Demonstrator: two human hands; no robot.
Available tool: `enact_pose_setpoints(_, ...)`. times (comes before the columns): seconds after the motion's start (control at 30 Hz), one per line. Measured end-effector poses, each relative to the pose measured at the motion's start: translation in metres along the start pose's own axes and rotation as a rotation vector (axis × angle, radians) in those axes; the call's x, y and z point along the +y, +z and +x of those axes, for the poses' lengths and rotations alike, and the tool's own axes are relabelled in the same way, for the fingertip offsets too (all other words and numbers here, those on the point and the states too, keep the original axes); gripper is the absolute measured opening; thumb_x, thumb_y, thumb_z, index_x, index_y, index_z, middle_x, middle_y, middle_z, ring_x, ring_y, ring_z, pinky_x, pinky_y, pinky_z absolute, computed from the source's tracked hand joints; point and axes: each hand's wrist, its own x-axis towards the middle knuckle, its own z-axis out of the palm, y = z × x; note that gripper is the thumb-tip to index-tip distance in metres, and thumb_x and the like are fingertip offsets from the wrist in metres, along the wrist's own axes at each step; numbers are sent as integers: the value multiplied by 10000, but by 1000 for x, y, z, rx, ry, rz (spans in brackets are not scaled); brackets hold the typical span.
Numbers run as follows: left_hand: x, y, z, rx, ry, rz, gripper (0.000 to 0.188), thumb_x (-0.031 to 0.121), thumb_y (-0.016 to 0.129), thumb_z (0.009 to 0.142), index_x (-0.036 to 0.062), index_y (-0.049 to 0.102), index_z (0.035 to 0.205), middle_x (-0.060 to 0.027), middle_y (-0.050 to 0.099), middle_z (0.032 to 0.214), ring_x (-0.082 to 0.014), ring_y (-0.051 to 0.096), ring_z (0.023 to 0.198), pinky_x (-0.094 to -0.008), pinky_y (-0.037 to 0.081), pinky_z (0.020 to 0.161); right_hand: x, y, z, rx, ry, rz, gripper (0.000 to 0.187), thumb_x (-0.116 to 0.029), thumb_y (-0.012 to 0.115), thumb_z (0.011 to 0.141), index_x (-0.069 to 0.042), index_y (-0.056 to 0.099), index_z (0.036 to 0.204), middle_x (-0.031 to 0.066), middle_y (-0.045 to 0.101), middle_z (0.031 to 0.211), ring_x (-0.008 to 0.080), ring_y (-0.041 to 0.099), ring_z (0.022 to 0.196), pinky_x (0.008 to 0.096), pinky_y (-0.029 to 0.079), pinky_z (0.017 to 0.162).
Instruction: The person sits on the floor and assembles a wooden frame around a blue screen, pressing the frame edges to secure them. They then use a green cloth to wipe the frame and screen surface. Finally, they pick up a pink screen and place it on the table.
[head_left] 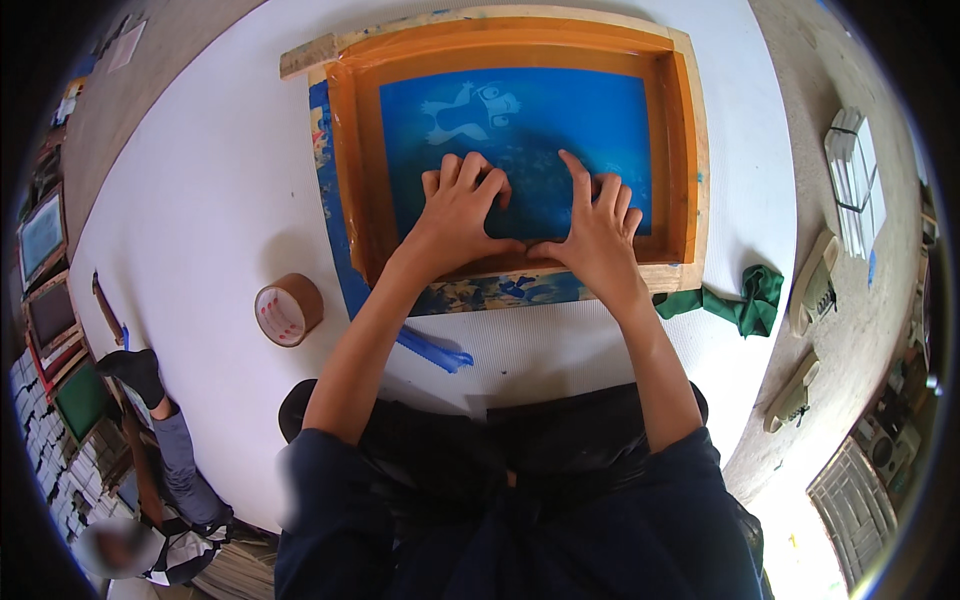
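A wooden screen-printing frame [698, 130] lies in front of me, its inner walls and margins lined with brown packing tape [362, 170]. Its blue mesh [590, 105] bears a pale cartoon figure [463, 112] at the far left. My left hand [460, 210] hovers over the near part of the mesh, fingers curled but apart, its thumb along the taped near inner edge. Beside it my right hand [598, 220] has the index finger raised and the others bent. The two thumb tips almost meet at that edge. Neither hand visibly holds anything.
Left of the frame stands a roll of brown tape [289, 310]. A blue strip-like item [435, 350] lies below the frame, and a crumpled green cloth [758, 300] to its right. Shoes [816, 283] and a strapped white bundle [855, 185] rest beyond. Another person [190, 470] is at lower left.
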Motion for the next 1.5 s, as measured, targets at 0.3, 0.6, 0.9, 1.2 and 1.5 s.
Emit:
enact_pose_setpoints(0.3,-2,-1,-1,-26,-13,11,548,395,818,569,129,469,898,-66,386,1005,-256,355,998,-403,258,877,14,9,-3,157,11,-33,1027,-382,857,524,-152,311,1363,141,381,1079,311,398,1017,453,326,799)
enact_pose_setpoints(0.6,-1,5,0,29,12,60,578,461,822,552,133,471,872,-70,389,984,-258,353,978,-402,258,839,54,-22,-2,172,-64,-263,869,-332,801,647,-134,336,1354,154,403,1066,269,456,985,395,410,834)
enact_pose_setpoints(0.9,20,29,14,228,-121,235,655,565,800,474,129,478,841,-68,390,905,-260,370,892,-399,262,752,36,-17,-2,106,-87,-141,976,-436,811,577,-168,324,1380,159,412,1112,278,441,1013,419,387,795)
enact_pose_setpoints(1.2,2,17,6,116,-1,253,646,560,784,536,121,452,875,-63,385,939,-255,377,923,-421,264,776,65,-17,-1,166,-140,-371,1039,-521,791,550,-160,311,1398,151,446,1076,259,455,978,405,377,754)
enact_pose_setpoints(1.5,12,22,4,144,-59,219,666,551,793,514,123,450,892,-72,366,937,-262,358,918,-414,252,791,55,-16,0,164,-150,-331,1065,-526,796,525,-159,312,1400,148,453,1068,245,463,951,383,378,742)
